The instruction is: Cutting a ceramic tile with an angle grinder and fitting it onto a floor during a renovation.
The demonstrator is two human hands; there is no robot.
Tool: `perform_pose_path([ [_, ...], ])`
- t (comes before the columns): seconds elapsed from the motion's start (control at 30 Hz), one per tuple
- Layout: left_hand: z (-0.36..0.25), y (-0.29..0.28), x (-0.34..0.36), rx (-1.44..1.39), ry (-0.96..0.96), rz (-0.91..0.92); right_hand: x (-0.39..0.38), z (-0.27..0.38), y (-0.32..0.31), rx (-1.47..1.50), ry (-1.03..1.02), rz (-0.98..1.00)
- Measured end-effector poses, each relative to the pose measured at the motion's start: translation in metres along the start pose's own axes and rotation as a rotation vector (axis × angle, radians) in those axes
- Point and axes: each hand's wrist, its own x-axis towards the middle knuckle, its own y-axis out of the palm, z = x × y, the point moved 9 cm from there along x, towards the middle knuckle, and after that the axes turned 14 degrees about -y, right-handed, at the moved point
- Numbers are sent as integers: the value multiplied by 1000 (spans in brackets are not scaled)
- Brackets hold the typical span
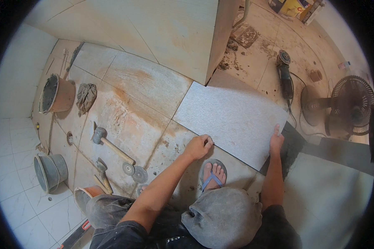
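A large pale grey tile [226,114] lies at a corner of the wall base. My left hand [198,145] is at the tile's near edge with curled fingers, closed on it. My right hand [277,140] grips the right edge, thumb or finger along the top. Beneath the tile's right side shows dark grey mortar [293,137]. My sandalled foot [212,176] is just below my left hand.
Left: rubber mallet [99,135], two discs [140,174], trowel [102,173], buckets [60,97] [50,174] and a crumpled dark cloth [86,97]. Right: angle grinder [285,79], fan [355,106], small cup [315,75]. A wall base [174,33] bounds the far side.
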Motion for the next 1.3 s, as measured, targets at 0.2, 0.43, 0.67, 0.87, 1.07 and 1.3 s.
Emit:
perform_pose_path([
  [0.2,8,0,0,2,45,-12,-7,5,2,20,64,75],
  [0.43,8,-1,-1,-26,-4,9,-3,-3,-1,-26,26,-13],
  [0.67,12,-1,4,96,-17,15,-6,3,2,0,9,-11],
  [0.87,20,-8,3,-2,52,12,-11,1,4,-66,58,83],
  [1.07,27,1,6,-110,18,67,0,-34,10,-143,70,229],
  [1.3,41,-8,1,-212,-41,88,-18,-15,19,0,88,356],
])
